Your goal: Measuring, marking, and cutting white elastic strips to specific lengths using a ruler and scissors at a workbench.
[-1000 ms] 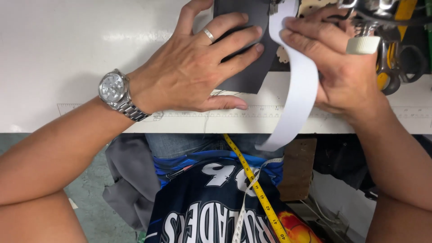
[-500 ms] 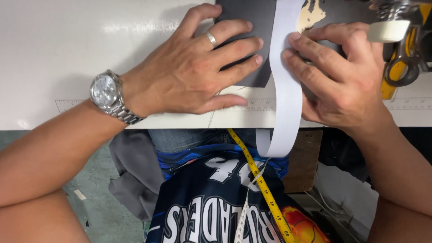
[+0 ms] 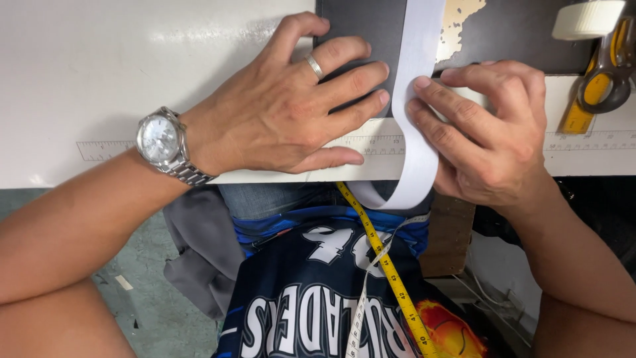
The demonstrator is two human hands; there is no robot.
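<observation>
— Head view: what are your hands doing?

— My left hand [image 3: 291, 113] lies flat, fingers spread, on the near edge of the table [image 3: 99, 73]. Its fingertips press down on a dark sheet [image 3: 361, 26] that runs off toward the far edge. The palm is grasping nothing; it only pins the sheet.

— And the right?

— My right hand [image 3: 487, 129] sits just beside it, fingers curled and pinching a white strip [image 3: 417, 79]. Thumb and forefinger press the strip against the sheet's right side, near the table's front edge.

— Where does the strip go?

— It comes down from the far edge across the dark sheet, passes between my two hands, hangs over the near edge and loops back up under my right hand.

— What else is on the table?

— A printed ruler [image 3: 106, 149] runs along the near edge, under both hands. Toward the far right corner lie scissors [image 3: 606, 79] with yellow on the handles, and beside them a roll of tape [image 3: 586, 18], partly cut off by the frame.

— Anything on you?

— A silver watch [image 3: 162, 142] on my left wrist, a ring [image 3: 314, 66] on that hand. A yellow measuring tape [image 3: 384, 265] hangs down below the table's edge over my dark jersey [image 3: 311, 311].
</observation>
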